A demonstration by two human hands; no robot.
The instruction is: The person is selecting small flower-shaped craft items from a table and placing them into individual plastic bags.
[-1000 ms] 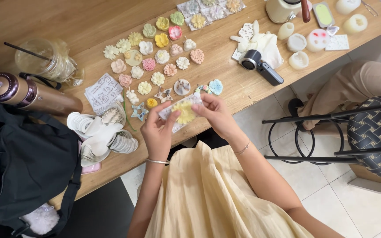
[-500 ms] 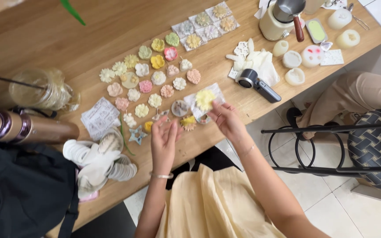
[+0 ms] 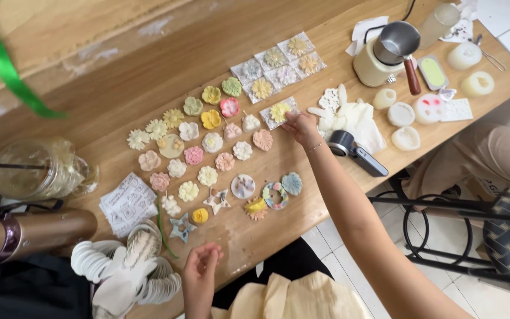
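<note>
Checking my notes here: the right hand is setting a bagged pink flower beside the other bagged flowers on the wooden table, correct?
Not quite: the bagged flower under the right hand is yellow, not pink, as the head view shows. The rest holds: it lies beside the other bagged flowers on the wooden table.

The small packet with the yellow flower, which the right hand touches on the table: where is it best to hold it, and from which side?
Probably by its near right corner, where the right hand already rests. The yellow flower packet lies flat, with the raised flower in its middle, so the thin edge is the safer part. Other packets lie beyond it and small flower pieces to its left; the side toward the white gloves looks freer.
</note>
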